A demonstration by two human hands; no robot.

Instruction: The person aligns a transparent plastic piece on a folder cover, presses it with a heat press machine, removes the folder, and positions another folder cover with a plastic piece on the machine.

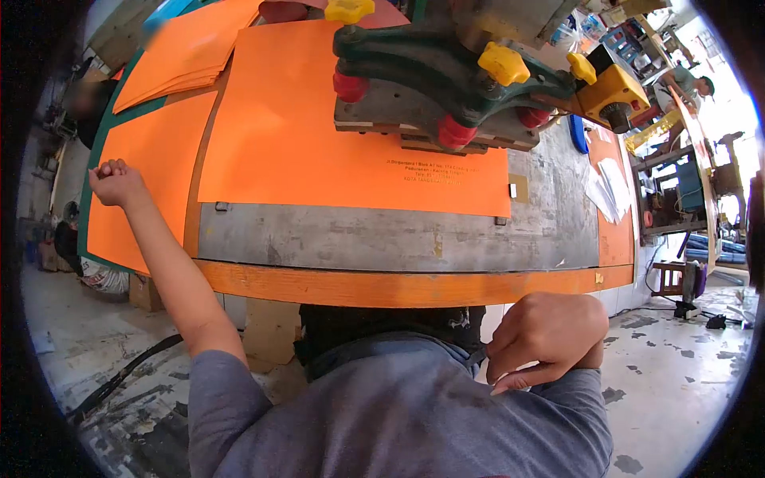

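Head: orange sheet (pixel 275 127), centre, likely light, bendy; hold edges.
Left grip (pixel 119 185): mid-left, curled, contents unclear.
Right grip (pixel 551 336): lower right, likewise.

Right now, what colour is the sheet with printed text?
The sheet is orange, seen best in the head view.

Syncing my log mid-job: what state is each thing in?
Left hand, curled.
Right hand, bent; grip unclear.
Printed orange paper sheet, lying flat.
Stacked orange paper sheets, edges staggered.
Green metal press frame, over printed sheet; contact unclear.
Yellow box with black knob, setting unclear.
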